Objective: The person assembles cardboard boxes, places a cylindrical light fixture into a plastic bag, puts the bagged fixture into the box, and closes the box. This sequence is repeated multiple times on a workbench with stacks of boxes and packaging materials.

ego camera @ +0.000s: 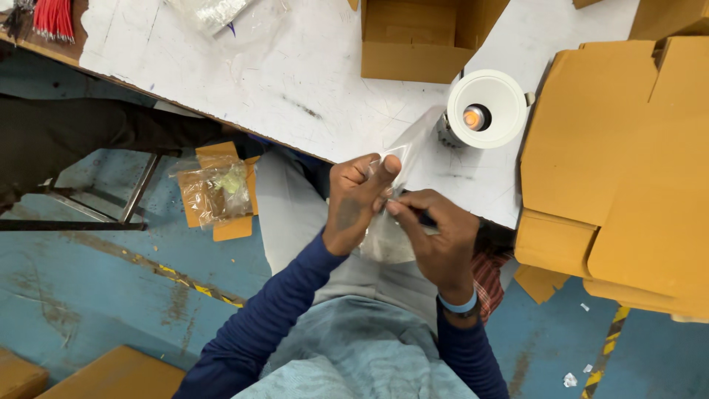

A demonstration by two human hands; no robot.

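Observation:
My left hand (356,201) and my right hand (437,238) meet over my lap, both pinching a clear plastic bag (405,151). The bag runs up from my fingers toward the table edge and hangs down below them too. Just beyond it, a round white downlight fixture (496,94) with an orange-lit centre rests on the white table (295,74), its rim facing up. My sleeves are dark blue, and a light blue band circles my right wrist. What the bag holds I cannot make out.
An open cardboard box (413,41) stands at the table's back. Flat folded cartons (620,170) are stacked at the right. A small carton with plastic wrap (218,191) lies on the blue floor at left. Red wires (53,18) and another clear bag (214,11) lie top left.

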